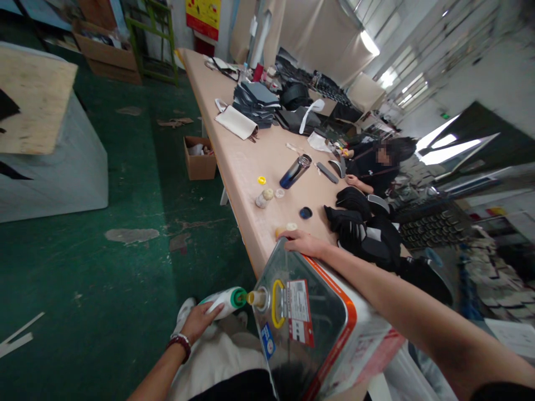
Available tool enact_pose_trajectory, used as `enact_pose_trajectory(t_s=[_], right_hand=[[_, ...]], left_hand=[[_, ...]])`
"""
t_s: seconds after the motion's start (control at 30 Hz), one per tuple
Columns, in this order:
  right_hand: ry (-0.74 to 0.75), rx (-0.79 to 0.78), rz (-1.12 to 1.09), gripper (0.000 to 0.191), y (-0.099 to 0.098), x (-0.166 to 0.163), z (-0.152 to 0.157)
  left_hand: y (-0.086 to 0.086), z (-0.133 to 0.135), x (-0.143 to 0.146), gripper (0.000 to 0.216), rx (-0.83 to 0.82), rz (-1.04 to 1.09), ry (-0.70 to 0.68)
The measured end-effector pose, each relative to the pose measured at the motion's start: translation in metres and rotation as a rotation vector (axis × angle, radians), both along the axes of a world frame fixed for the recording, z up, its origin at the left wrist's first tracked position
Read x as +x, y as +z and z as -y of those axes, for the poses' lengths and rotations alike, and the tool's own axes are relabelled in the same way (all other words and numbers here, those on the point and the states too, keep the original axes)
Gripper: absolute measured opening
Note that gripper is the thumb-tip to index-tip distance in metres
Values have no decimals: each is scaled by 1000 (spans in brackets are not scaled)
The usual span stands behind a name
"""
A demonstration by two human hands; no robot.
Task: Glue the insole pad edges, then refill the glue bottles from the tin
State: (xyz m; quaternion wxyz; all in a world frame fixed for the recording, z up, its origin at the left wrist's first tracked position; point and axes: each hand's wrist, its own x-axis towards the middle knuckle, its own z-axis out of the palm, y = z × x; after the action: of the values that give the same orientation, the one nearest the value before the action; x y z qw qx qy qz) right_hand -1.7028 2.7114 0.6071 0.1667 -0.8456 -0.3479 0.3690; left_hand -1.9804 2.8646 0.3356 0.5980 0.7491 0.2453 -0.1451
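A large square metal can (321, 312) lies tilted with its top facing left. My right hand (303, 243) grips its upper edge, the fingers curled over the corner. My left hand (202, 322) is wrapped round a white plastic bottle (223, 303) with a green top. The bottle's mouth meets the can's pale spout (257, 298), and yellowish liquid shows between them. Beside the spout are a yellow carrying handle (277, 303) and a red-and-white label (300, 312). How full the bottle is cannot be made out.
On the long table (234, 161) stand a steel flask (295, 171) and a small jar (264, 198), with a dark lid (306, 213) nearby. Black padded pieces (355, 223) lie along the right side, where a co-worker (378, 164) sits. A carton (200, 164) is on the floor.
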Motion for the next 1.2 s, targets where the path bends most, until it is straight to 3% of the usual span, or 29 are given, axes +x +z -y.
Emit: enact_pose_trajectory(t_s=[0.23,0.9,1.2], right_hand=[[-28,-14,10,37,-2,-2,-3],[-23,28,-34,39,-12,-6,-5],[-6,11,-48,38,-9,-12,-8]], left_hand=[[-2,-1,-4,61,31,-24,-14],[17,2,-9,59,50,-15,36],[12,0,-15,58,59,6,29]])
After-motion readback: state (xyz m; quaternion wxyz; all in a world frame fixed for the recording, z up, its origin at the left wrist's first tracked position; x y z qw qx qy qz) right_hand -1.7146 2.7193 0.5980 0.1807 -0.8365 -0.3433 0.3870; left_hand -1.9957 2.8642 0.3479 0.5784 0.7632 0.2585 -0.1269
